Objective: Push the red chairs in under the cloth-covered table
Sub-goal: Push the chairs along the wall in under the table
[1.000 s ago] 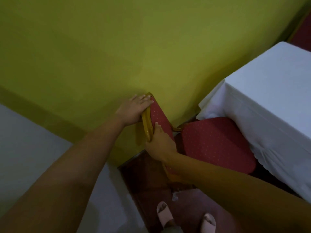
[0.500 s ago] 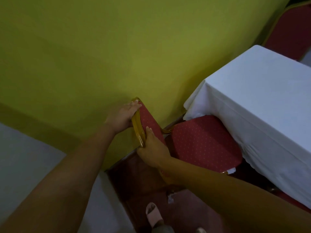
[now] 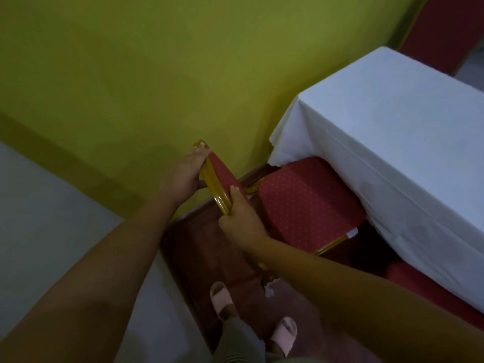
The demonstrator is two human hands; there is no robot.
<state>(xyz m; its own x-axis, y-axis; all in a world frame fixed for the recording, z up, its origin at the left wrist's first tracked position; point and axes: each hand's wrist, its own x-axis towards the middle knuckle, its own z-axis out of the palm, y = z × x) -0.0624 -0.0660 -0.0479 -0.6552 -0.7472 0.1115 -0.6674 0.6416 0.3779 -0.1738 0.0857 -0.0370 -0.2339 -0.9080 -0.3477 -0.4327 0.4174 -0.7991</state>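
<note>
Left hand (image 3: 183,176) fingers (image 3: 195,154) wrapped over the far top corner of the chair back (image 3: 222,176); right hand (image 3: 242,218) fingers curled shut on the gold frame rail (image 3: 217,195) at the near end. Both closed on the red chair (image 3: 306,205). Change vs a second ago: more of the seat sits under the white tablecloth (image 3: 392,158), whose corner now overhangs the seat's far edge. So the push is working, roughly halfway by my read. Seat's near half and the front leg frame (image 3: 335,242) are exposed. Another red chair (image 3: 442,30) stands beyond the table (image 3: 406,100), top right. Next: keep pushing straight in.
</note>
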